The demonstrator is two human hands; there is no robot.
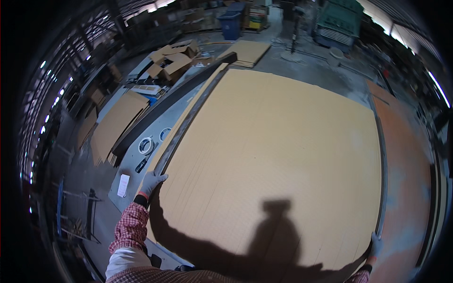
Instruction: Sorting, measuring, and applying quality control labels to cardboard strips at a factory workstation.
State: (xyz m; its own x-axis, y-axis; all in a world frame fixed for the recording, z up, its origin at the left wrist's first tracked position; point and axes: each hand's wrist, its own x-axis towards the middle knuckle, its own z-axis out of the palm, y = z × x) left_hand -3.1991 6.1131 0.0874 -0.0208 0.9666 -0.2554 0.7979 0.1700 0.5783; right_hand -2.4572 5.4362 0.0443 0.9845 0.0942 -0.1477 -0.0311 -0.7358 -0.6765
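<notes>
head view looks down on a huge tan cardboard sheet (278, 160) lying flat across the bench (179, 108), filling most of the picture. left hand (152, 181), in a pale glove, sits at the sheet's left edge, fingers (160, 177) curled over that edge and grasping it, red checked sleeve (130, 226) running back to the lower rim. right hand (375, 246), gloved too, is far across at the sheet's lower right edge, touching it; it's small and half in shadow, so whether those fingers clench the edge i cannot tell. both hands are well apart, the sheet spanning between them. the person's shadow (276, 236) falls on the near part of the sheet. just beyond the left hand, on the grey bench strip, lie two tape rolls (146, 145), a small dark tool (141, 165) and a white card (123, 185).
</notes>
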